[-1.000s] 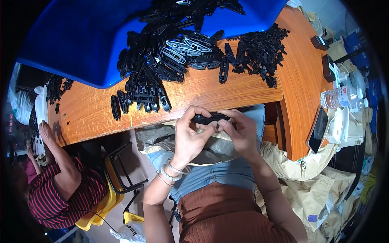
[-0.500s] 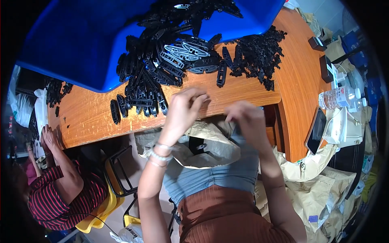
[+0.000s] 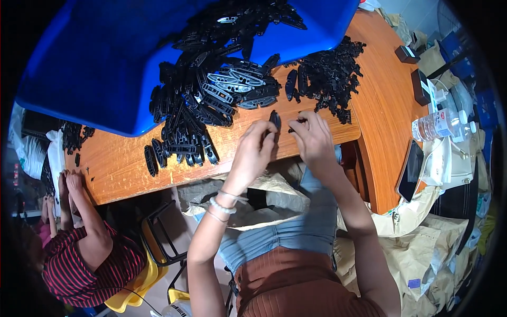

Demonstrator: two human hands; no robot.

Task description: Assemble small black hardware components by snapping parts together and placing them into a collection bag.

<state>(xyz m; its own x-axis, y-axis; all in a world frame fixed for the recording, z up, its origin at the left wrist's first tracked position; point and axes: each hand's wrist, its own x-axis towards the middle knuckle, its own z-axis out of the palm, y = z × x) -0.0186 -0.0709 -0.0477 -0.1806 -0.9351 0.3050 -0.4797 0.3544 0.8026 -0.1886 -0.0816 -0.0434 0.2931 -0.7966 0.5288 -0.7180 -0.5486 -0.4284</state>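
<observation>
My left hand (image 3: 255,147), with pale bracelets at its wrist, pinches a long black plastic part (image 3: 275,120) just above the table's front edge. Close beside it on the right, my right hand (image 3: 313,138) has its thumb and fingers closed on a small black plastic piece (image 3: 291,130), mostly hidden by the fingertips. Beyond my left hand spreads a heap of long oval black plastic parts (image 3: 211,100), some shining grey under the light. A heap of small black pieces (image 3: 335,76) lies beyond my right hand.
A large tilted blue bin (image 3: 90,79) rests at the wooden table's (image 3: 127,182) far side. An open brown paper sack (image 3: 288,186) sits on my lap. At right are a phone (image 3: 410,170) and water bottles (image 3: 435,126). A person in a striped top (image 3: 95,267) works at left.
Both hands have come closer together over the table edge, my right hand moving up and left. A long part lying near the heap has left its spot, and one shows in my left hand.
</observation>
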